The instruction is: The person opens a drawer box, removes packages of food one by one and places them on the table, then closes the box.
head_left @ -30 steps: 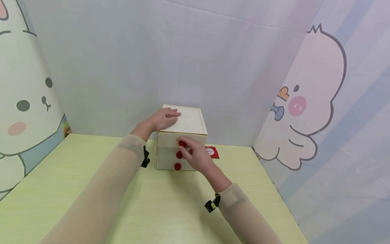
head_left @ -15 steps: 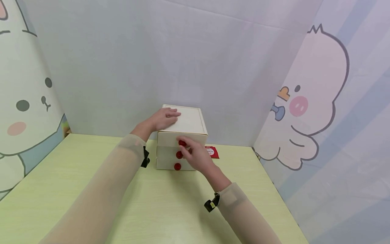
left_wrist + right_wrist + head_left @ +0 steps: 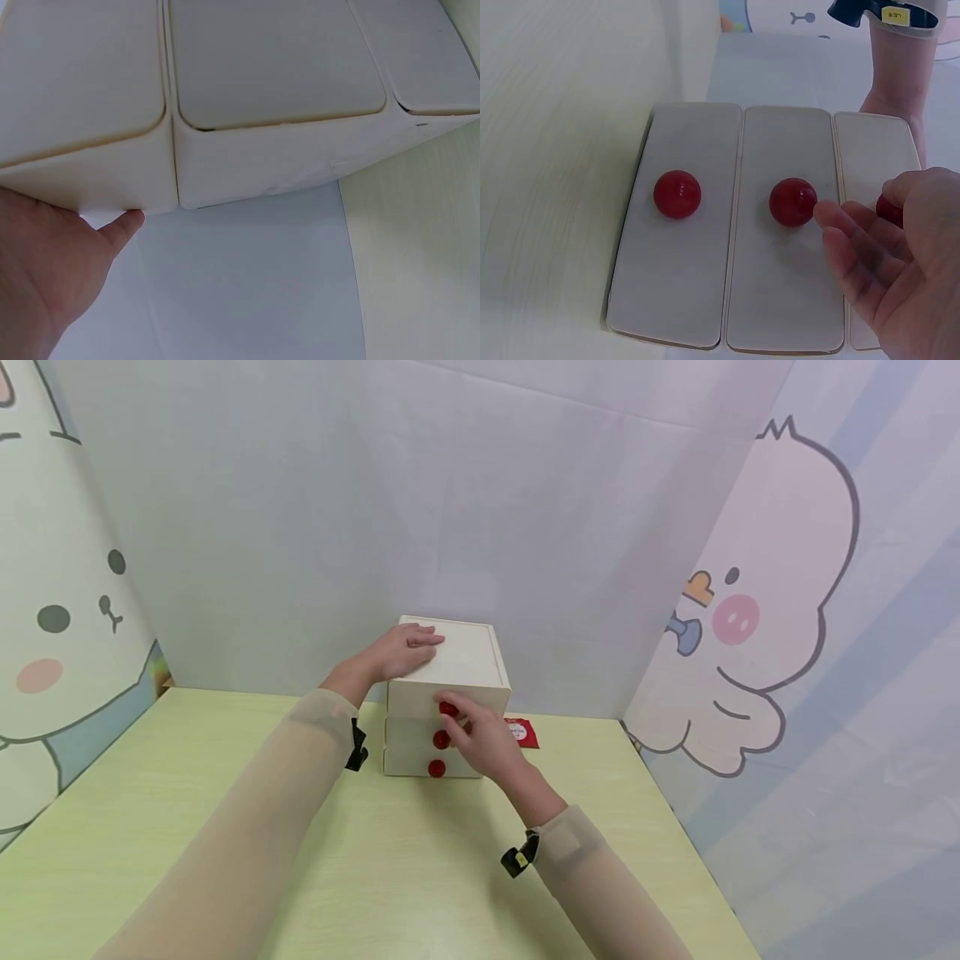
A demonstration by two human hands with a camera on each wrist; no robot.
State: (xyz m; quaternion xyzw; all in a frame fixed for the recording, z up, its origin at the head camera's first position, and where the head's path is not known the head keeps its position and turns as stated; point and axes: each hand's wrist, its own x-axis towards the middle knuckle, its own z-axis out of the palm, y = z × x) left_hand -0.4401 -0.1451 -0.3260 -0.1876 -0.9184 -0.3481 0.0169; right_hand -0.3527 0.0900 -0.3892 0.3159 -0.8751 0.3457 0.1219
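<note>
A small cream drawer cabinet [image 3: 462, 662] with three stacked drawers stands at the back of the table. Each drawer front carries a round red knob; the bottom knob [image 3: 437, 768] and middle knob [image 3: 441, 739] show fully. My left hand [image 3: 397, 652] rests flat on the cabinet's left top side, fingers spread; its thumb [image 3: 124, 227] lies along the edge in the left wrist view. My right hand [image 3: 483, 739] pinches the top drawer's knob [image 3: 448, 708], its other fingers loosely extended near the middle knob. The top drawer front [image 3: 411, 700] looks flush with the cabinet.
A red packet [image 3: 523, 733] with a white label lies on the table just right of the cabinet. The pale yellow-green table [image 3: 375, 877] stretches in front. A grey-white curtain [image 3: 300, 527] hangs close behind, with cartoon-printed cloth at both sides.
The top drawer front has moved slightly inward, and the thin gap along its upper edge has narrowed. My right hand went with the knob; my left hand stayed on top.
</note>
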